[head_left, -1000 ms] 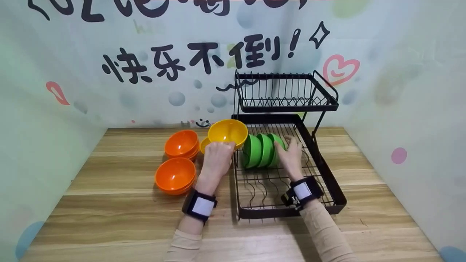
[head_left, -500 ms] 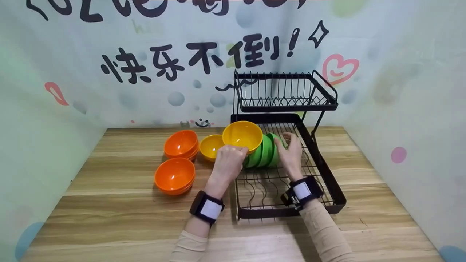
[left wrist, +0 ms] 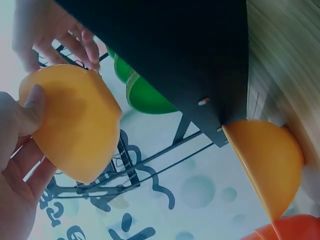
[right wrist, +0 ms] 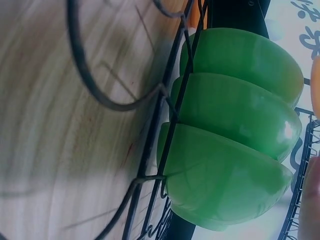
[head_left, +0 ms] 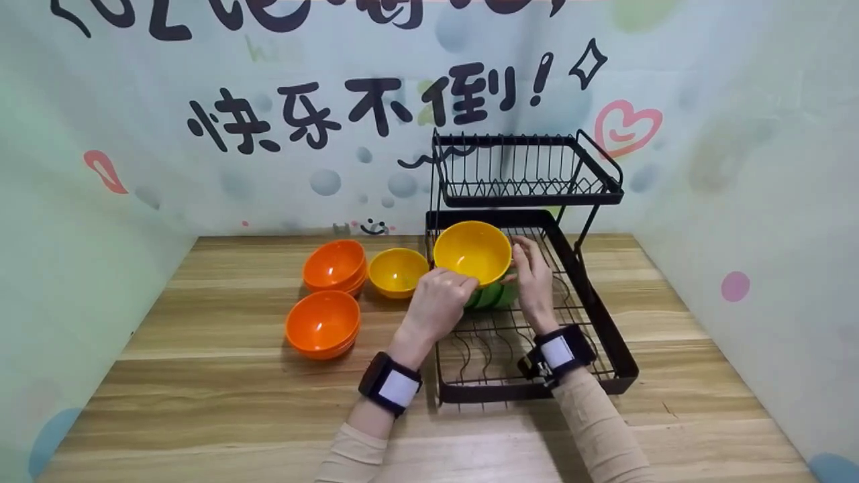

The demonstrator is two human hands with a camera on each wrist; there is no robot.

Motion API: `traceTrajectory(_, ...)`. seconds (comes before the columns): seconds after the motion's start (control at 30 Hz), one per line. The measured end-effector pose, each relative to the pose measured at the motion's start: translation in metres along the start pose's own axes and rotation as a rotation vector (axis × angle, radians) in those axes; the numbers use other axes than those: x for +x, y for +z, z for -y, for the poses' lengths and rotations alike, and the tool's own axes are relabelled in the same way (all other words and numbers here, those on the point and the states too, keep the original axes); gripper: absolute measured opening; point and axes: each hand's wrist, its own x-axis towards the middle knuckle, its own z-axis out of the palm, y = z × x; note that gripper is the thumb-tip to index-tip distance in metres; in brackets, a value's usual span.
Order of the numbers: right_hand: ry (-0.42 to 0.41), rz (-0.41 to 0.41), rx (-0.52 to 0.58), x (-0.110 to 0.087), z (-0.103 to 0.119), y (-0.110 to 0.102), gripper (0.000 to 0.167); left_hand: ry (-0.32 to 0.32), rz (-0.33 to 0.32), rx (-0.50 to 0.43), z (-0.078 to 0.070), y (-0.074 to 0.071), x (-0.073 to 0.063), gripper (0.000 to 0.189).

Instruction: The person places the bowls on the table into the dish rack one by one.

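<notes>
In the head view my left hand [head_left: 439, 302] holds a yellow bowl [head_left: 473, 251] by its near rim, raised above the dish rack [head_left: 439, 396] with its inside facing up. In the left wrist view the thumb lies against this bowl [left wrist: 75, 120], with fingers beneath it. Beside its right rim is my right hand [head_left: 537, 285], fingers extended; whether they touch the bowl I cannot tell. Under the held bowl, green bowls [head_left: 493, 295] stand on edge in the lower rack, mostly covered in the head view. Three green bowls [right wrist: 225, 175] lean in a row in the right wrist view.
Another yellow bowl [head_left: 397, 274] sits on the wooden table [head_left: 221, 409] left of the rack. Farther left stand two stacks of orange bowls, a back stack [head_left: 334, 265] and a front stack [head_left: 323, 324]. The rack's upper tier [head_left: 530, 200] overhangs at the back.
My left hand has carried the yellow bowl rightward, from beside the rack to over the green bowls. My right hand has shifted slightly from the green bowls up toward the yellow bowl's rim.
</notes>
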Motion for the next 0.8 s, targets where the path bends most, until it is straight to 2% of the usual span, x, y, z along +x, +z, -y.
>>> traceTrajectory(0.23, 0.087, 0.12, 0.171, -0.001, 0.002, -0.001, 0.049, 0.034, -0.016, -0.013, -0.004, 0.003, 0.003, 0.011)
traceTrajectory(0.4, 0.137, 0.14, 0.247, -0.001, 0.003, -0.001, 0.049, 0.037, -0.007, -0.039, -0.005, 0.005, 0.003, 0.012)
traceTrajectory(0.53, 0.159, 0.101, 0.276, 0.001, 0.003, -0.002, 0.049, 0.028, -0.029, -0.05, -0.005, 0.009, 0.003, 0.011)
traceTrajectory(0.63, 0.148, 0.03, 0.292, 0.002, 0.004, -0.003, 0.049, -0.008, -0.078, -0.062, -0.004, 0.013, 0.002, 0.015)
traceTrajectory(0.73, 0.13, -0.059, 0.307, 0.002, 0.004, -0.004, 0.048, -0.094, -0.114, -0.077, -0.001, 0.015, 0.0, 0.025)
traceTrajectory(0.8, 0.127, -0.12, 0.316, 0.003, 0.004, -0.005, 0.049, -0.175, -0.108, -0.069, 0.001, 0.017, -0.002, 0.026)
